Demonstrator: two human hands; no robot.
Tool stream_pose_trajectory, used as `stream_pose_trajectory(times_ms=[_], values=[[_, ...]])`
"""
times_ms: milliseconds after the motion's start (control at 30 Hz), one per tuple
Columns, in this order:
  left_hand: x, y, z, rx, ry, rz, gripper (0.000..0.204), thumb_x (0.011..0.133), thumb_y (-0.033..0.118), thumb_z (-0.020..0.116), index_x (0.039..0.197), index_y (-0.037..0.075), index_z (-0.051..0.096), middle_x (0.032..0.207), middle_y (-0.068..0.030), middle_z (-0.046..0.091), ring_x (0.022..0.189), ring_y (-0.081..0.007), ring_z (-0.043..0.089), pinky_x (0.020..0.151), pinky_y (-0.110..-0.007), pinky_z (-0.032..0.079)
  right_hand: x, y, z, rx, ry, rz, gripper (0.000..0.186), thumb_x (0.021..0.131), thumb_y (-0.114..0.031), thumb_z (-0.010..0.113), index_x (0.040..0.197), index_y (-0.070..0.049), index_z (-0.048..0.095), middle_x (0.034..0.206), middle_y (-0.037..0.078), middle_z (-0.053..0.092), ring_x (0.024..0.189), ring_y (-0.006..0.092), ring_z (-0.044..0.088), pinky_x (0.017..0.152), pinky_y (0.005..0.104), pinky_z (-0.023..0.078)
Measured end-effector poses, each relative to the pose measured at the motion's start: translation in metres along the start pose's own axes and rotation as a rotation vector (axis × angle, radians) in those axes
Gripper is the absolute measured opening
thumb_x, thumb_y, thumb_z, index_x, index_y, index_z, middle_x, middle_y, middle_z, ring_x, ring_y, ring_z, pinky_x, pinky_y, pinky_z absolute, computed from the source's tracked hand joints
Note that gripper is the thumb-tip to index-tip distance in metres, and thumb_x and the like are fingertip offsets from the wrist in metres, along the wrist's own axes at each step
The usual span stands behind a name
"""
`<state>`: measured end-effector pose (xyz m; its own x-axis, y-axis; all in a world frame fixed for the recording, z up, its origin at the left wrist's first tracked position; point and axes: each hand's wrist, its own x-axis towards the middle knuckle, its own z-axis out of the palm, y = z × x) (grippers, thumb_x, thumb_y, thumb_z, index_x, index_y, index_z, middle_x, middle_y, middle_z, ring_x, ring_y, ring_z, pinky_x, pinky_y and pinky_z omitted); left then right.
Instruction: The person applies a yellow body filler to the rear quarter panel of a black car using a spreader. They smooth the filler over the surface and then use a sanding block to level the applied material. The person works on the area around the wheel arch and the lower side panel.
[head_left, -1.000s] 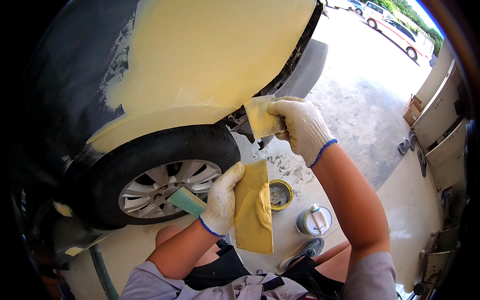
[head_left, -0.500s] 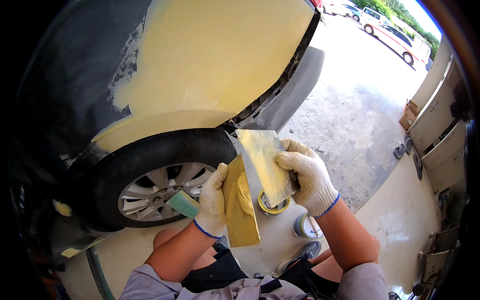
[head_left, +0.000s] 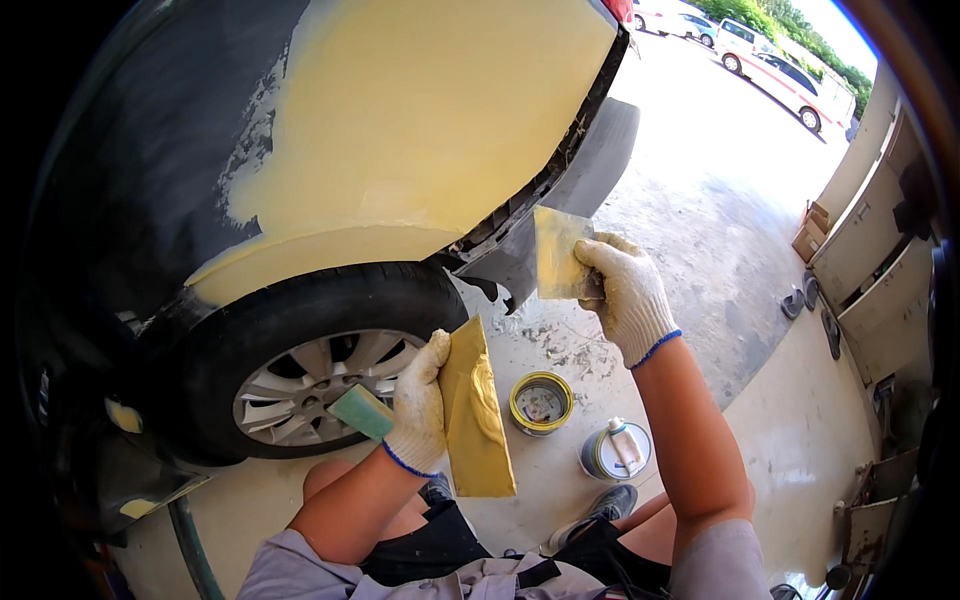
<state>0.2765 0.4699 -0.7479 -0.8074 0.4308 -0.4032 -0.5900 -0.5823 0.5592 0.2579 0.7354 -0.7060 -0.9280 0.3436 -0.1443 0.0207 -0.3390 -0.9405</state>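
Observation:
My left hand (head_left: 418, 405), in a white knit glove, holds a flat filler board (head_left: 470, 425) smeared with yellow putty. A thick ridge of putty (head_left: 487, 400) lies along its right side. A green flat piece (head_left: 362, 411) sticks out left of that hand; whether it belongs to the board is hidden. My gloved right hand (head_left: 628, 290) grips a thin, putty-streaked spreader (head_left: 562, 252), raised to the right and apart from the board. Ahead is a dark car's rear panel (head_left: 400, 130), broadly coated in smooth yellow filler down to the wheel arch.
Below the panel is the wheel (head_left: 325, 375). An open yellow-rimmed can (head_left: 541, 402) and a lidded tin (head_left: 612, 452) with a white tube (head_left: 626, 446) on top stand on the floor. The bumper (head_left: 560, 215) hangs loose. Slippers (head_left: 800, 297) and cabinets (head_left: 880, 270) are at right.
My right hand has moved up and right, taking the spreader away from the board. My left hand and the board stay nearly in place. The open can now shows fully.

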Motion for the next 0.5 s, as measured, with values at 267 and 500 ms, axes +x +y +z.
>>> stream_pose_trajectory(times_ms=[267, 500], values=[[0.005, 0.000, -0.003, 0.032, 0.013, 0.035, 0.041, 0.111, 0.047, 0.055, 0.106, 0.011, 0.073, 0.077, -0.0108, 0.072, 0.060, -0.0267, 0.069, 0.056, -0.041, 0.058, 0.040, -0.022, 0.030, -0.162, 0.117, -0.045, 0.039, 0.090, -0.014, 0.071, 0.121, 0.009, 0.071, 0.087, 0.012, 0.071, 0.064, 0.0159, 0.064, 0.052, 0.0286, 0.050], [-0.002, 0.004, 0.001, 0.019, -0.001, -0.004, 0.042, 0.111, 0.047, 0.053, 0.107, 0.010, 0.072, 0.078, -0.0115, 0.073, 0.061, -0.0263, 0.070, 0.057, -0.040, 0.059, 0.027, -0.018, 0.052, -0.107, 0.081, -0.047, 0.036, 0.090, -0.013, 0.070, 0.118, 0.009, 0.071, 0.088, 0.013, 0.072, 0.066, 0.0172, 0.067, 0.052, 0.0278, 0.052]])
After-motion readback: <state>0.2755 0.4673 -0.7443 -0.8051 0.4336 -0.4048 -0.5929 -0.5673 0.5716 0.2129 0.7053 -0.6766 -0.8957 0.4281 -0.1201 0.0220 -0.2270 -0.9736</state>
